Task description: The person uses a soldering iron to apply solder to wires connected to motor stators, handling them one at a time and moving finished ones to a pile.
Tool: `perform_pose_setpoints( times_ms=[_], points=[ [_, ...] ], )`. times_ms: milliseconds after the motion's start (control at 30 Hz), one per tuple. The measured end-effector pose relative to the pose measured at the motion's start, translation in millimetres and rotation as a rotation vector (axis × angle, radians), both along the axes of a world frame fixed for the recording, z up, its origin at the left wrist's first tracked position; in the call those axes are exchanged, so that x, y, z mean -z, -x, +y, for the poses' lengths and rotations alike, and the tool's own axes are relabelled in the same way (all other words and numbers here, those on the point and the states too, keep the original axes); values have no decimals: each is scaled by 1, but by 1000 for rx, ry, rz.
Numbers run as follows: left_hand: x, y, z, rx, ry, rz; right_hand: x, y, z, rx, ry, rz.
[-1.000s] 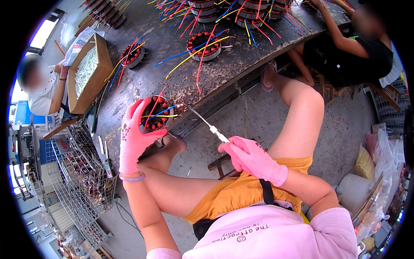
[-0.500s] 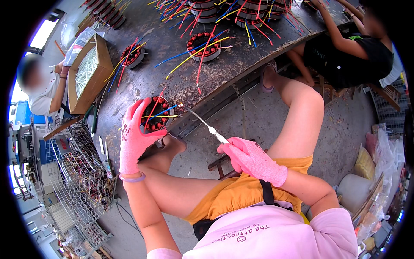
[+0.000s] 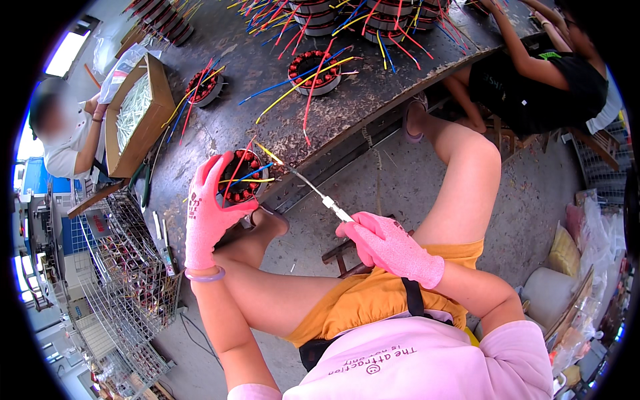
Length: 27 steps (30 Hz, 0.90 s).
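White-handled tool diagonal, tip up-left

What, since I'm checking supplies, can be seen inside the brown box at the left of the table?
Inside the box lies a loose heap of thin white sticks. They cover the bottom, so anything beneath them cannot be seen.

1. You have a ring-shaped wound coil at the near edge of the table, its dark-red windings and open centre showing; whether it rests there fully is hidden.
2. Its red, blue and yellow wires cross the ring, the blue and yellow ends pointing right.
3. You hold a white-handled tool slanting beyond that edge, its thin metal rod aimed at the blue wire's end.
4. A narrow yellow streak, flame or wire unclear, continues the rod's line.
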<state>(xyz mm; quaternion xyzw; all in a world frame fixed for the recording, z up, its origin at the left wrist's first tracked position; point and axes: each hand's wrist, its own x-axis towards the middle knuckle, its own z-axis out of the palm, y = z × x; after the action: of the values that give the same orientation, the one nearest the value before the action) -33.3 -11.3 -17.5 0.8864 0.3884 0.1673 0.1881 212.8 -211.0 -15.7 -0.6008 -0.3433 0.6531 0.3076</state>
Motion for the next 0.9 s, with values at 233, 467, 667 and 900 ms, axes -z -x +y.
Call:
perform_pose_setpoints(
  times_ms=[233,467,667,900],
  points=[
    [0,0,0,-2,7,-4,3,0,-1,17,-8,8],
    [0,0,0,-1,-1,5,5,1,-1,11,-48,-3],
    [1,1,0,2,0,-1,5,1,0,25,-3,21],
    [1,0,1,0,7,-6,4,1,0,22,-16,19]
  ],
)
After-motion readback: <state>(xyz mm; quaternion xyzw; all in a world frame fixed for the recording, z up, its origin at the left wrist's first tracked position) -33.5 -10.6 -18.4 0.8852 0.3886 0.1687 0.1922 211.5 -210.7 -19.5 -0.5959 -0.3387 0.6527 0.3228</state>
